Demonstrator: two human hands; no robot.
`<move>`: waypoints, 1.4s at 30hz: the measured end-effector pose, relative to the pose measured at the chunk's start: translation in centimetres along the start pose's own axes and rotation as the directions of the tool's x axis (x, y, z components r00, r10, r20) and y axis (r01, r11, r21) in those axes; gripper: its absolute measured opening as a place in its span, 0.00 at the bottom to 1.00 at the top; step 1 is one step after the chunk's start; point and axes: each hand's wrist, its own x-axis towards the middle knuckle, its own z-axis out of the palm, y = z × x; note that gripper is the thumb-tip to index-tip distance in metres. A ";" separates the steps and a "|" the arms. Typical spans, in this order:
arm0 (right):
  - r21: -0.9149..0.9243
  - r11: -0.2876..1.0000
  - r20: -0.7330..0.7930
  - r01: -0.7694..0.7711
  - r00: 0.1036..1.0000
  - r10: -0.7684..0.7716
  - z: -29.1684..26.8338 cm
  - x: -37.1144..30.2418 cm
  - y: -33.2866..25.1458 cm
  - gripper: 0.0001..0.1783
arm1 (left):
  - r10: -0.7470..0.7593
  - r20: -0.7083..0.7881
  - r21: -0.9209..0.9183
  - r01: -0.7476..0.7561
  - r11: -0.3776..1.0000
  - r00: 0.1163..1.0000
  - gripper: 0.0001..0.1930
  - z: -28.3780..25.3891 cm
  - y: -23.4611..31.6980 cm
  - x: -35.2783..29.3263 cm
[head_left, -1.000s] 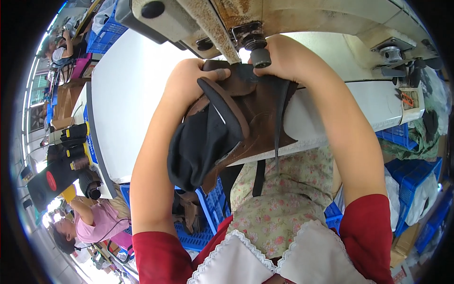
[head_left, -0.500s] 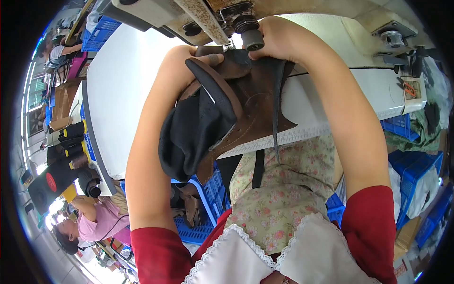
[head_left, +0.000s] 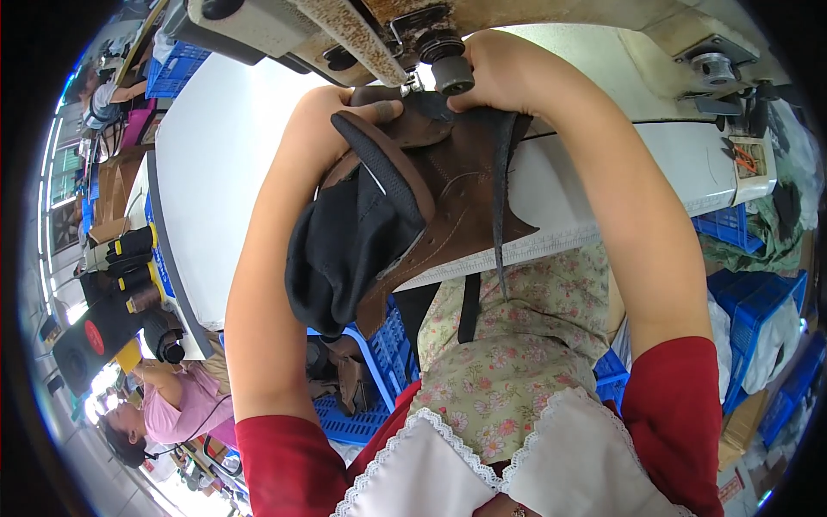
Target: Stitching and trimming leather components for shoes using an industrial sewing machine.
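A brown leather shoe upper (head_left: 469,202) with a dark padded collar and a loose black fabric lining (head_left: 332,246) lies under the head of a sewing machine (head_left: 362,34). My left hand (head_left: 349,116) grips its far left part, thumb on top and a grey covering on one fingertip. On the other side of the presser foot (head_left: 412,84), my right hand (head_left: 482,77) pinches the leather, thumb on top. The machine's dark round knob (head_left: 453,75) partly covers that hand, and most fingers of both hands are hidden. The upper's near end hangs over the table's front edge.
The white machine table (head_left: 220,172) has a ruler strip (head_left: 551,246) along its near edge. Orange-handled snips (head_left: 739,155) lie at the right. Blue crates (head_left: 749,323) stand below. Thread cones (head_left: 133,280) and a co-worker in pink (head_left: 185,405) are at left.
The view has shifted slightly, moving machine and hands a little leftward in the picture. Both hands keep their grip, and the shoe upper stays in nearly the same place under the presser foot.
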 end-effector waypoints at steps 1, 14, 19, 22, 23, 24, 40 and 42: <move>-0.005 1.000 0.003 0.001 1.000 -0.001 0.0 0.0 0.0 0.19 | -0.012 -0.006 -0.016 0.012 1.000 1.000 0.23 0.0 0.0 -0.1; -0.056 0.998 0.009 0.004 1.000 -0.004 0.2 0.5 0.0 0.20 | 0.097 -0.069 0.003 -0.097 0.995 0.993 0.20 0.3 -1.3 0.7; -0.118 0.991 -0.038 0.062 0.997 -0.067 0.5 1.7 2.2 0.22 | 0.122 -0.096 0.025 -0.120 0.992 0.988 0.20 0.3 -0.1 0.1; -0.204 0.979 -0.023 0.018 0.999 -0.023 0.4 2.1 2.2 0.23 | 0.097 -0.076 -0.051 -0.101 0.994 0.992 0.19 0.2 0.2 -0.2; -0.202 0.979 -0.023 0.015 1.000 -0.020 0.4 2.2 2.2 0.23 | 0.097 -0.072 -0.050 -0.101 0.994 0.993 0.19 0.1 0.5 -0.3; -0.220 0.975 -0.039 -0.009 0.999 0.001 0.4 2.4 2.3 0.23 | 0.039 -0.052 -0.031 -0.040 0.999 0.998 0.22 -0.1 0.8 -0.3; 0.052 0.999 0.063 0.007 0.998 -0.010 -0.8 0.8 1.0 0.16 | 0.110 -0.043 -0.056 -0.113 0.992 0.993 0.16 0.1 -1.0 1.8; 0.030 1.000 0.071 -0.003 0.997 0.001 -0.8 0.9 1.0 0.17 | 0.108 -0.035 -0.061 -0.110 0.992 0.994 0.16 0.4 -1.5 2.3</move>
